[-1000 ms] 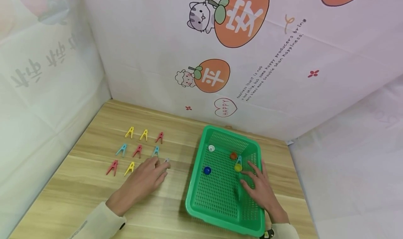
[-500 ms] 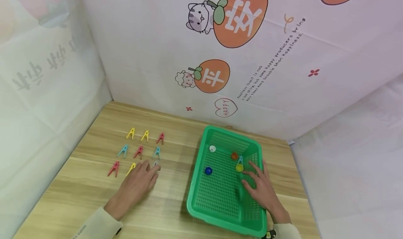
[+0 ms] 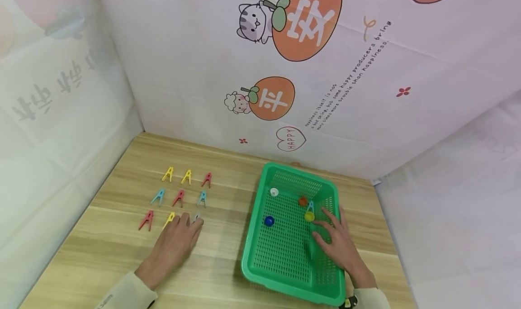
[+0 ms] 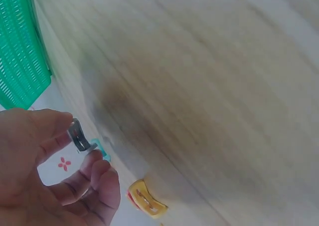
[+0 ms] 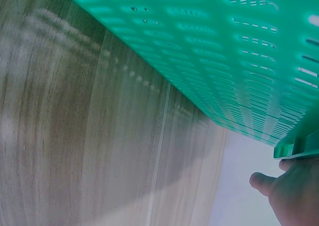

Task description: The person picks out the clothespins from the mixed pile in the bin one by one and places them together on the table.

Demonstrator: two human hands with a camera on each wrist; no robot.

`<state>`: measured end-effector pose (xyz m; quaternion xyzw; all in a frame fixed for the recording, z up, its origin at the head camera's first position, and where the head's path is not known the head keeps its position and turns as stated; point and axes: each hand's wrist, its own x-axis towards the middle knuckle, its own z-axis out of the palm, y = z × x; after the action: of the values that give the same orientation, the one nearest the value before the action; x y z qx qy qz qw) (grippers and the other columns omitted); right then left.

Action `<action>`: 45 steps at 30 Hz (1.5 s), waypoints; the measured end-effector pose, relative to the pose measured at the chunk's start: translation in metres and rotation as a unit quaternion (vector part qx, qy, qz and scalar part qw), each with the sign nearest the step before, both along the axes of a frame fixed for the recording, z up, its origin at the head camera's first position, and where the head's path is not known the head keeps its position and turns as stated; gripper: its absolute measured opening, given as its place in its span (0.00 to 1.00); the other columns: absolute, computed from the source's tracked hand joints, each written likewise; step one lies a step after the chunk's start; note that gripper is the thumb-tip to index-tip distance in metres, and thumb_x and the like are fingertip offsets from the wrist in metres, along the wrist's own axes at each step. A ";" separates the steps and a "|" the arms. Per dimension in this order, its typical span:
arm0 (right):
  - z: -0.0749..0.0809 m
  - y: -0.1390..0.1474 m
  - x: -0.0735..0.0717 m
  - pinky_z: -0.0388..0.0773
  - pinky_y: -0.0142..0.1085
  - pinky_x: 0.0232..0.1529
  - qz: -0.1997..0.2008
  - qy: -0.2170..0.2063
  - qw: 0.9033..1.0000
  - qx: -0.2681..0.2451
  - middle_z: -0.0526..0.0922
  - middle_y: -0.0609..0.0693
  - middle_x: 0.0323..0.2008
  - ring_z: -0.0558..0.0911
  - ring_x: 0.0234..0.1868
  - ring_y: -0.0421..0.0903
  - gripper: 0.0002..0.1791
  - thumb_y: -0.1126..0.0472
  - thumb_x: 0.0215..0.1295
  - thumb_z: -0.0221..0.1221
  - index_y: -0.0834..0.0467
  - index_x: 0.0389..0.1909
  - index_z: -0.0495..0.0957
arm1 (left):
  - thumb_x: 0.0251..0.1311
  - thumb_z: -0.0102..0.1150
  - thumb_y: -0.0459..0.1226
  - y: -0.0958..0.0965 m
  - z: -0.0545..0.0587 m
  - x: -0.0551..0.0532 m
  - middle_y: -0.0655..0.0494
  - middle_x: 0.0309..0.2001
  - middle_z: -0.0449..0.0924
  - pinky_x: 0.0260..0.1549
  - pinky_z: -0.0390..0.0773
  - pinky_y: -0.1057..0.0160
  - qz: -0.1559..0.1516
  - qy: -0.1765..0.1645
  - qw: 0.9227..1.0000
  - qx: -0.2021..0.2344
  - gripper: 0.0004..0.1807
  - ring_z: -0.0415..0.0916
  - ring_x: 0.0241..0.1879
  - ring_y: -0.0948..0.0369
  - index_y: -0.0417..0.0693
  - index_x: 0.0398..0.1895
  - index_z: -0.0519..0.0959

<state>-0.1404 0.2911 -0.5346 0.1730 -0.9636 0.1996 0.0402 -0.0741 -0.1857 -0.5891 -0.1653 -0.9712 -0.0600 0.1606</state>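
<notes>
My left hand [image 3: 172,243] pinches a small grey clothespin [image 4: 79,136] between thumb and fingertips, low over the table; in the head view the clothespin [image 3: 197,216] shows just past the fingers. Beside it lie a yellow clothespin [image 3: 170,218], partly covered by that hand, and a blue one [image 3: 202,198]. My right hand [image 3: 339,245] rests over the right rim of a green basket [image 3: 250,236], relaxed fingers inside and at least one outside. Nearest those fingers, in the basket, are a yellow cap [image 3: 309,216] and a blue clothespin [image 3: 310,206].
Red [image 3: 148,220], yellow [image 3: 168,173] and blue clothespins [image 3: 158,197] lie in rows on the wooden table [image 3: 221,254], left of the basket. An orange cap [image 3: 303,201], a white cap [image 3: 274,192] and a dark blue cap [image 3: 269,221] sit inside the basket. Printed cloth [image 3: 183,96] hangs behind.
My left hand has moved left with the grey clothespin, toward the yellow clothespin in the front row. My right hand stays on the basket rim.
</notes>
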 end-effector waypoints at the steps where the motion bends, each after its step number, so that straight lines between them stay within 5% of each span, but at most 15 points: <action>1: 0.000 0.000 0.000 0.51 0.82 0.75 -0.001 -0.001 1.000 -0.001 0.67 0.64 0.81 0.36 0.88 0.71 0.18 0.53 0.74 0.68 0.58 0.58 0.88 | 0.71 0.72 0.38 0.000 0.000 0.000 0.50 0.34 0.72 0.29 0.73 0.59 0.004 -0.004 1.000 0.001 0.12 0.69 0.31 0.55 0.50 0.47 0.75; 13: -0.001 0.001 0.000 0.50 0.82 0.76 -0.001 -0.004 1.000 -0.002 0.67 0.64 0.81 0.36 0.88 0.71 0.18 0.53 0.74 0.68 0.59 0.57 0.88 | 0.72 0.70 0.37 0.004 0.000 0.002 0.49 0.35 0.72 0.26 0.73 0.58 0.026 -0.051 0.998 0.016 0.11 0.70 0.31 0.53 0.51 0.44 0.74; 25: 0.001 0.001 0.000 0.50 0.82 0.75 0.001 0.001 1.000 -0.003 0.68 0.64 0.80 0.37 0.88 0.72 0.18 0.54 0.74 0.68 0.59 0.58 0.88 | 0.74 0.69 0.38 0.011 0.000 -0.004 0.48 0.34 0.74 0.23 0.72 0.61 0.031 -0.053 0.997 0.042 0.11 0.71 0.30 0.52 0.50 0.41 0.73; 45: -0.001 0.001 -0.001 0.49 0.82 0.75 -0.002 0.000 1.000 -0.003 0.69 0.63 0.80 0.37 0.88 0.72 0.18 0.53 0.73 0.68 0.58 0.57 0.88 | 0.75 0.69 0.41 0.012 -0.003 -0.007 0.48 0.33 0.70 0.19 0.72 0.62 0.036 -0.043 0.998 0.021 0.14 0.70 0.28 0.52 0.49 0.42 0.71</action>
<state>-0.1410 0.2918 -0.5353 0.1710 -0.9633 0.2028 0.0411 -0.0812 -0.1741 -0.5921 -0.1244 -0.9811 -0.0817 0.1239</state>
